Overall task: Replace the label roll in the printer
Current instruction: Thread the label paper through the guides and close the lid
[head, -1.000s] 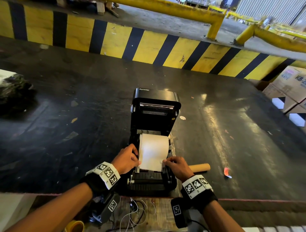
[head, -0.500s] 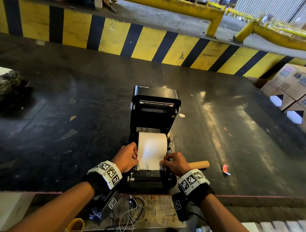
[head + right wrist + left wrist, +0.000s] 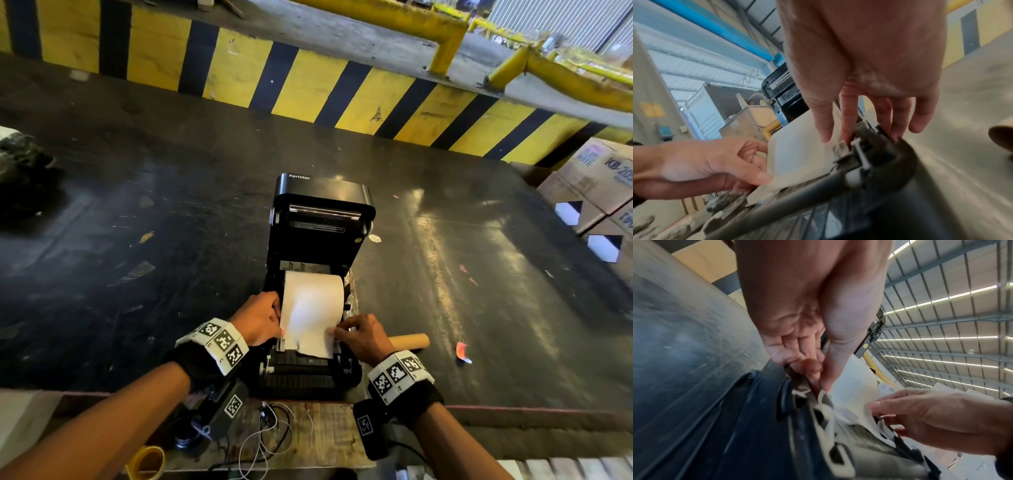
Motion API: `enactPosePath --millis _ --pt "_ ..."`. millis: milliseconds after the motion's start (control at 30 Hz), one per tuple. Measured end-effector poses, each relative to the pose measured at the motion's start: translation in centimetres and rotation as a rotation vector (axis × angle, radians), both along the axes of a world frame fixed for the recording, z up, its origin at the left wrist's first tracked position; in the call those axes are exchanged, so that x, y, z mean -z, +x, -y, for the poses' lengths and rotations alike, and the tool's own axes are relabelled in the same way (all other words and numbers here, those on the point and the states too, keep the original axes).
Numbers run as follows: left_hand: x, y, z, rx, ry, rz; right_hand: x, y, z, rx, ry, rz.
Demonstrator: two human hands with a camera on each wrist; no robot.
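Observation:
A black printer (image 3: 318, 240) stands on the dark table with its lid raised. A white label roll (image 3: 311, 305) sits in its bay, and the loose end is drawn forward over the front rollers. My left hand (image 3: 279, 329) pinches the paper's left edge between thumb and forefinger (image 3: 821, 386). My right hand (image 3: 332, 332) holds the right edge, with the thumb on the paper and a finger at the grey guide (image 3: 840, 146). An empty brown cardboard core (image 3: 409, 341) lies on the table just right of the printer.
A yellow tape roll (image 3: 147, 460) and loose cables (image 3: 267, 435) lie at the near edge. Cardboard boxes (image 3: 599, 185) are stacked at the right. A dark bundle (image 3: 20, 171) sits far left. A red scrap (image 3: 462, 353) lies by the core. A yellow-black barrier (image 3: 308, 85) runs behind.
Both hands stay at the paper's edges. The paper's loose end now bows up a little between them. The view has shifted slightly.

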State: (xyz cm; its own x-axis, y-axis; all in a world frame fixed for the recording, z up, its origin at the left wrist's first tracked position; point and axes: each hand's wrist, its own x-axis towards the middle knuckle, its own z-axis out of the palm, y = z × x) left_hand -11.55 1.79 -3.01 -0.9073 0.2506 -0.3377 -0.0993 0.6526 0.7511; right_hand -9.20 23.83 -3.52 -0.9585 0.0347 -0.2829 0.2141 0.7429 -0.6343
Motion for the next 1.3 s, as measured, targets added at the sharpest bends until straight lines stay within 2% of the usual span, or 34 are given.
enactPosePath --millis 100,300,433,500,600,767,1000,1167,1300 --pt "-0.1 -0.3 0.0 -0.001 -0.012 0.009 0.2 0.3 0.2 0.053 -0.046 -0.014" --pt "0.6 0.1 0.0 -0.093 0.064 -0.077 -0.5 0.5 0.2 0.001 -0.003 0.011" --pt "0.5 -0.1 0.0 -0.018 -0.007 -0.050 -0.2 1.7 0.6 0.026 0.225 -0.296" --pt "0.4 -0.3 -0.1 -0.014 -0.024 -0.042 -0.3 2.4 1.2 -0.089 0.258 -0.416" --pt "0.4 -0.3 -0.2 -0.020 -0.046 -0.059 -0.7 2.7 1.7 -0.305 0.288 -0.423" --pt "0.3 -0.2 -0.5 -0.036 -0.064 -0.067 -1.1 2.8 2.0 -0.337 0.469 -0.555" --pt "0.3 -0.1 -0.3 -0.041 -0.071 -0.072 -0.1 2.8 3.5 -0.601 0.515 -0.583" --pt "0.4 0.0 -0.3 -0.046 -0.062 -0.081 -0.2 2.2 3.6 -0.835 0.788 -0.614" --pt "0.5 0.6 -0.4 -0.085 -0.036 -0.126 -0.4 2.1 3.6 -0.920 0.883 -0.677"
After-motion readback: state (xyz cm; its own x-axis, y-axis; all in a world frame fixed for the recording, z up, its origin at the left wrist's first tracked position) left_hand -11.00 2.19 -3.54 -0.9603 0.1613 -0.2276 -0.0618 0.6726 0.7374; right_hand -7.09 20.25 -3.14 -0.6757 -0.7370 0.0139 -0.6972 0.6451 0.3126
